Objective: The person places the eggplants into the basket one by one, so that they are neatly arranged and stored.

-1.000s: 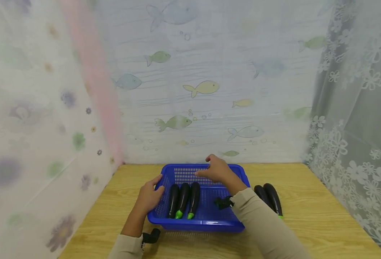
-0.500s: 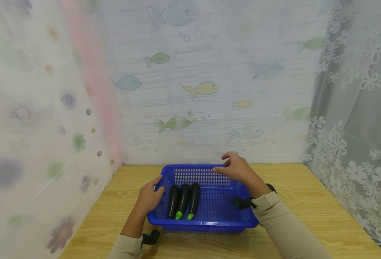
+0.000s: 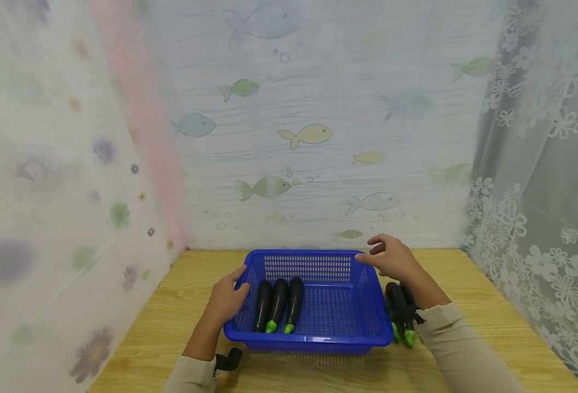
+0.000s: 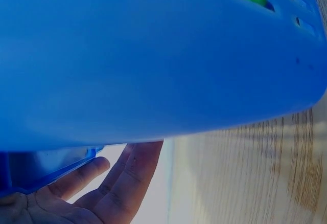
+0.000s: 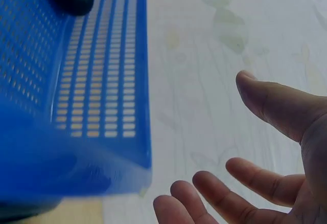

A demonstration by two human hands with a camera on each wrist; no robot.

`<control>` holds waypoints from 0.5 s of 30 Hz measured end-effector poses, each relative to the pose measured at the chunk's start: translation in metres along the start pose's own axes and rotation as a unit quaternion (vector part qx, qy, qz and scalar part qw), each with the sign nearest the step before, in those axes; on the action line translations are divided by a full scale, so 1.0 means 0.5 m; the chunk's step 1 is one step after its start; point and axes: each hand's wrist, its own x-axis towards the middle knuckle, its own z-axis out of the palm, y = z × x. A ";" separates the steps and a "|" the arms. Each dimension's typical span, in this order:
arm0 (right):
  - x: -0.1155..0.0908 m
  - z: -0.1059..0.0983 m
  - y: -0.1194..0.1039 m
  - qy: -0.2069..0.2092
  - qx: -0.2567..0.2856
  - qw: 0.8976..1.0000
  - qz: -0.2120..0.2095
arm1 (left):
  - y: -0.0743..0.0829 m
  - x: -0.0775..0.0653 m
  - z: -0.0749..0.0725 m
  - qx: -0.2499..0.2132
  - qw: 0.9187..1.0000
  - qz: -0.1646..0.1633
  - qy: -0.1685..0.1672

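A blue plastic basket (image 3: pixel 313 339) with slotted walls stands on the table. Three dark eggplants (image 3: pixel 279 305) with green stem ends lie side by side in its left half. My left hand (image 3: pixel 227 299) holds the basket's left rim; the left wrist view shows its fingers (image 4: pixel 130 183) below the blue wall. Above the basket's right back corner, my right hand (image 3: pixel 392 259) hovers with fingers spread and bent, holding nothing. In the right wrist view its thumb (image 5: pixel 276 104) and fingers are apart from the basket. Two more eggplants (image 3: pixel 395 299) lie right of the basket, partly hidden by my right wrist.
The wood-grain table (image 3: pixel 470 327) extends on both sides of the basket. A fish-print sheet (image 3: pixel 313 164) hangs behind it. A floral sheet (image 3: pixel 63 218) stands to the left, and a lace-flower curtain (image 3: pixel 539 245) to the right.
My right hand has moved rightward, from over the basket's middle to its right back corner. My left hand, the basket and the three eggplants inside have stayed in place.
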 end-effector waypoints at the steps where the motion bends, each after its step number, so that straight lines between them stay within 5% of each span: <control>1: -0.003 -0.004 0.005 0.003 0.001 1.000 0.003 | 0.000 0.001 0.001 0.000 1.000 0.000 0.000; 15: -0.044 -0.041 0.095 0.023 0.023 0.999 0.040 | -0.005 0.003 -0.001 0.015 1.000 0.011 0.003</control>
